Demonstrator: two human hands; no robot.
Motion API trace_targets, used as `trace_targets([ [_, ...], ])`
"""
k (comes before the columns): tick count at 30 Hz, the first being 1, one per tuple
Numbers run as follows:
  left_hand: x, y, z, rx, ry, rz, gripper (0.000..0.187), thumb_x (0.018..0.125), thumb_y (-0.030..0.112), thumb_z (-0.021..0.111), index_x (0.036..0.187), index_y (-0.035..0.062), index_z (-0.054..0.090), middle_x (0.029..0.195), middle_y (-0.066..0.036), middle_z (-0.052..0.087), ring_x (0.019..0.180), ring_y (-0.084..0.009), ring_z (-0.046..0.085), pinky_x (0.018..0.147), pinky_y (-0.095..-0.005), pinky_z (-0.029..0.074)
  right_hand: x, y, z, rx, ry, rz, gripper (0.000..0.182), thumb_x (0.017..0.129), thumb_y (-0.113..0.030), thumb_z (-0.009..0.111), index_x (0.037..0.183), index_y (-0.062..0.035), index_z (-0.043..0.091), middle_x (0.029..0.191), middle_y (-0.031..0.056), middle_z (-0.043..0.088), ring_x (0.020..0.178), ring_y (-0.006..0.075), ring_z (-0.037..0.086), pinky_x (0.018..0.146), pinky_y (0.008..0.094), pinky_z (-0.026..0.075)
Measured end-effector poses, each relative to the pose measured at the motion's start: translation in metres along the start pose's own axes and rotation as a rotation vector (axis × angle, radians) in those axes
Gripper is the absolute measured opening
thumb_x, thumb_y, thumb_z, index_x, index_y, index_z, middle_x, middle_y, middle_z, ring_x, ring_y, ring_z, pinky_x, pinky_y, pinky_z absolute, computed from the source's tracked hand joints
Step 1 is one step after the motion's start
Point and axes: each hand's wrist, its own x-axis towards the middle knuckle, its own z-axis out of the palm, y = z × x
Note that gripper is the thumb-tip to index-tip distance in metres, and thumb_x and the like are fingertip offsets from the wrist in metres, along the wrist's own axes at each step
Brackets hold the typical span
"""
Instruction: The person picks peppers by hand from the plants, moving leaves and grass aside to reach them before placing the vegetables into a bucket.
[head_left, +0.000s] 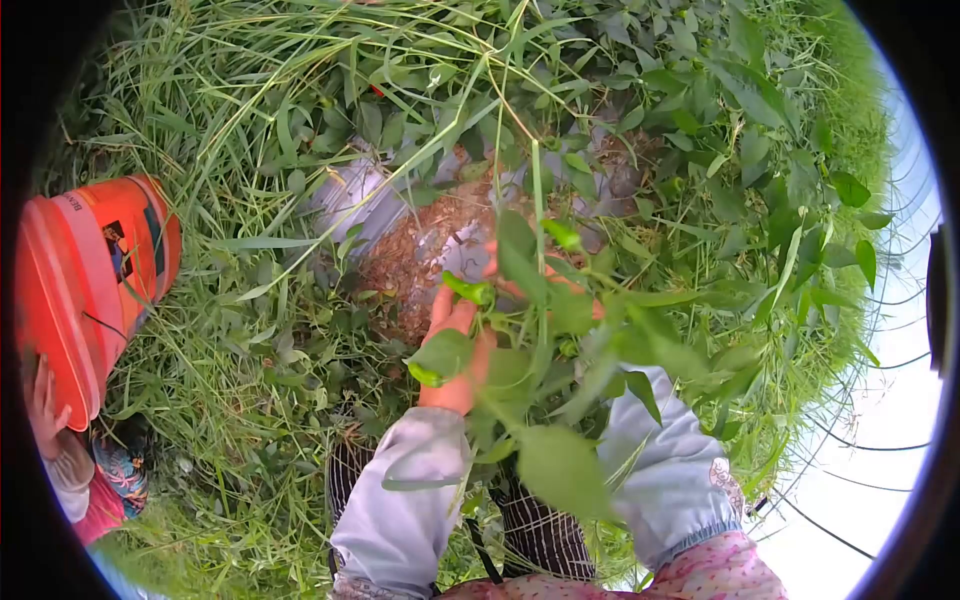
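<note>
Among the leaves of a pepper plant [515,250], my left hand [455,350] reaches up, with a green pepper [468,289] at its fingertips. Another green pepper [425,375] hangs beside the wrist, partly behind a leaf. Leaves hide much of the fingers, so their grip cannot be made out. To the right, my right hand [575,285] is mostly covered by leaves and blurred; only bits of its fingers show. Light sleeves cover both forearms.
At the left a person's hand [45,405] touches an orange bucket [95,260]. Tall grass [230,420] surrounds the plants. Torn plastic film [365,200] lies on brown soil litter ahead. A curved translucent wall [850,450] stands at the right.
</note>
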Motion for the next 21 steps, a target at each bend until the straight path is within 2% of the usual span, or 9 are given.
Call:
trace_targets([
  [1, 0.004, -0.002, 0.004, -0.22, -0.017, -0.12, 0.039, 0.076, 0.005, 0.057, 0.115, 0.0047, 0.056, 0.11, -0.017, 0.056, 0.102, -0.0284, 0.056, 0.083, -0.0339, 0.045, -0.003, 0.011, -0.005, 0.132, 0.149, 0.021, 0.045, 0.092, -0.024, 0.047, 0.132, -0.0049, 0.038, 0.117, 0.0065, 0.055, 0.099, 0.0148, 0.057, 0.086, 0.0287, 0.047],
  [2, 0.0, -0.004, -0.001, -0.009, -0.077, -0.119, 0.037, 0.076, 0.007, 0.057, 0.114, 0.0037, 0.056, 0.108, -0.018, 0.057, 0.1, -0.0288, 0.057, 0.082, -0.0343, 0.045, -0.005, 0.006, -0.016, 0.584, -0.046, 0.168, 0.043, 0.092, -0.021, 0.047, 0.132, -0.0061, 0.038, 0.118, 0.0055, 0.056, 0.096, 0.0157, 0.058, 0.084, 0.0299, 0.048],
  [6, -0.021, 0.004, -0.017, 0.213, -0.132, 0.078, 0.031, 0.076, 0.012, 0.058, 0.105, 0.0021, 0.06, 0.095, -0.017, 0.063, 0.088, -0.0321, 0.061, 0.075, -0.0347, 0.048, -0.007, 0.024, -0.033, 0.081, 0.045, -0.05, 0.044, 0.092, -0.023, 0.048, 0.132, -0.007, 0.039, 0.119, 0.0088, 0.055, 0.095, 0.018, 0.059, 0.083, 0.0315, 0.05],
  [8, -0.022, 0.002, -0.025, 0.213, -0.234, -0.16, 0.026, 0.075, 0.013, 0.06, 0.099, 0.0038, 0.062, 0.088, -0.015, 0.064, 0.081, -0.0317, 0.062, 0.072, -0.0343, 0.048, -0.003, 0.055, -0.082, 0.032, 0.049, -0.052, 0.047, 0.09, -0.023, 0.051, 0.132, -0.0066, 0.037, 0.117, 0.0095, 0.054, 0.097, 0.0179, 0.058, 0.083, 0.0308, 0.049],
  [13, -0.037, 0.046, -0.049, 0.391, -0.05, 0.106, 0.017, 0.071, 0.014, 0.067, 0.086, 0.0067, 0.063, 0.074, -0.013, 0.064, 0.067, -0.0278, 0.061, 0.063, -0.0332, 0.048, 0.0, 0.034, -0.071, 0.089, -0.127, 0.099, 0.064, 0.084, -0.017, 0.061, 0.137, -0.003, 0.027, 0.115, 0.0052, 0.049, 0.103, 0.0122, 0.05, 0.084, 0.0232, 0.043],
  [15, -0.02, 0.025, -0.061, 0.252, 0.048, -0.212, 0.019, 0.073, 0.009, 0.068, 0.09, 0.0081, 0.062, 0.073, -0.01, 0.062, 0.066, -0.0211, 0.06, 0.062, -0.0287, 0.046, -0.003, 0.027, -0.058, 0.165, -0.157, 0.091, 0.056, 0.086, -0.018, 0.056, 0.135, -0.0046, 0.031, 0.12, 0.008, 0.049, 0.107, 0.0178, 0.05, 0.087, 0.029, 0.042],
  [17, -0.01, 0.031, -0.061, 0.296, 0.259, 0.016, 0.028, 0.072, 0.003, 0.067, 0.099, 0.0108, 0.062, 0.081, -0.008, 0.062, 0.071, -0.0157, 0.059, 0.063, -0.0261, 0.046, -0.011, 0.006, -0.009, 0.256, -0.117, 0.004, 0.043, 0.089, -0.02, 0.049, 0.13, -0.0088, 0.041, 0.124, 0.0135, 0.05, 0.112, 0.0287, 0.052, 0.094, 0.0408, 0.041],
  [19, -0.011, 0.055, -0.058, 0.311, 0.076, 0.109, 0.034, 0.072, 0.003, 0.065, 0.104, 0.0124, 0.061, 0.085, -0.008, 0.061, 0.072, -0.0178, 0.06, 0.062, -0.0279, 0.046, -0.011, -0.001, 0.002, -0.647, -0.077, -0.223, 0.044, 0.086, -0.021, 0.053, 0.128, -0.0118, 0.044, 0.125, 0.0127, 0.05, 0.112, 0.0309, 0.051, 0.094, 0.0404, 0.041],
  [21, -0.015, 0.059, -0.053, 0.449, -0.065, 0.171, 0.037, 0.072, 0.004, 0.064, 0.107, 0.0137, 0.061, 0.086, -0.008, 0.06, 0.071, -0.0211, 0.06, 0.061, -0.0308, 0.047, -0.009, -0.004, 0.004, -1.197, -0.097, -0.407, 0.045, 0.082, -0.021, 0.058, 0.125, -0.0144, 0.046, 0.124, 0.0126, 0.05, 0.111, 0.0327, 0.051, 0.094, 0.0398, 0.04],
])
